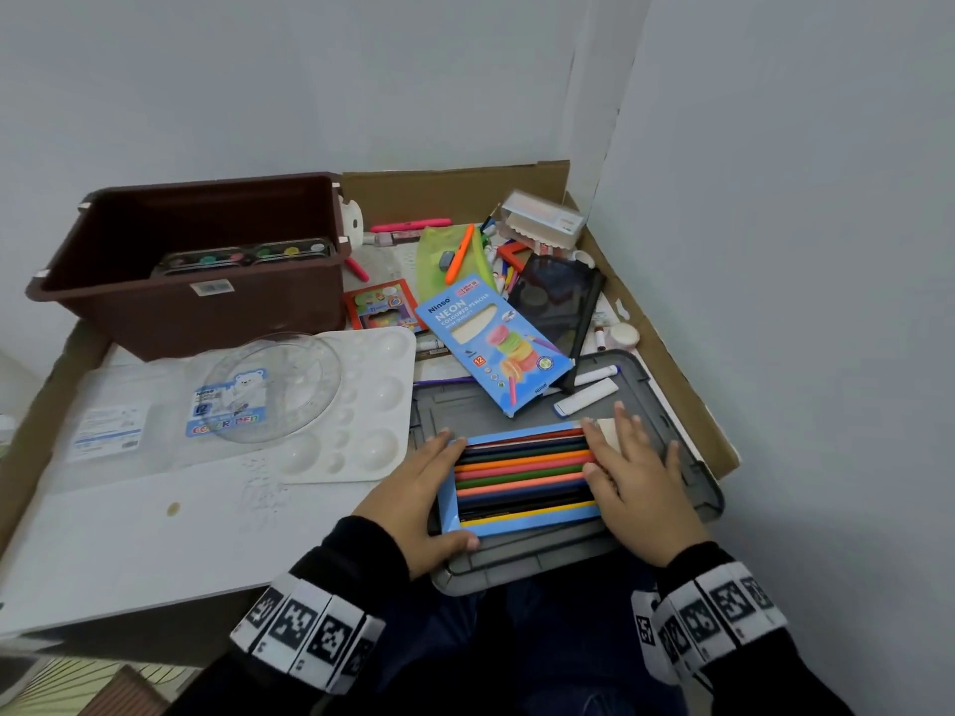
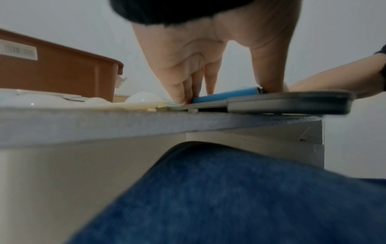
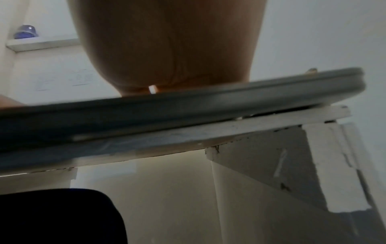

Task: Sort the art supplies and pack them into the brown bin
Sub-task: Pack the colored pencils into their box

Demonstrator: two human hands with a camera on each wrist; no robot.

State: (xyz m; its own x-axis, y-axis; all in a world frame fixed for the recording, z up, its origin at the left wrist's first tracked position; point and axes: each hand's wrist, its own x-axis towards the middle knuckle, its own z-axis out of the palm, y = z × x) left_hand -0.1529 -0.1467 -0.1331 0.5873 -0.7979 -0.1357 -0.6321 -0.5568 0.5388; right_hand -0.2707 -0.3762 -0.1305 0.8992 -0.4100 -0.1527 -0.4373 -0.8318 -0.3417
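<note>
brown bin [image 1: 191, 312]: upper left of the head view, on the counter [image 1: 155, 514]; paint sets already lie inside.
palette and clear dish: white palette [image 1: 356, 405] and clear round dish [image 1: 271, 387] sit between the bin and the hands.
left hand [image 1: 413, 501]: grip narrow on the left short end of the pencil tray [image 1: 522, 480], thumb at the near corner, fingers along the far-left edge; the left wrist view shows the fingers [image 2: 183, 92] pressing down at that blue edge.
pencil tray: open blue tray of coloured pencils at lower centre of the head view, resting on a grey lid [image 1: 672, 457]; its long axis runs left to right across the frame, so each hand caps one end.
key relation: the bin lies up and left of the tray, on the left hand's side; that hand looks nearer for the carry.
right hand [image 1: 638, 475]: fingers spread flat over the tray's right end, holding nothing.
neon pencil sleeve [image 1: 493, 343]: blue box just beyond the tray, likely its cover.
loose supplies: markers, pouches and cases crowd the upper right.
room: plain grey walls meeting in a corner at right.
</note>
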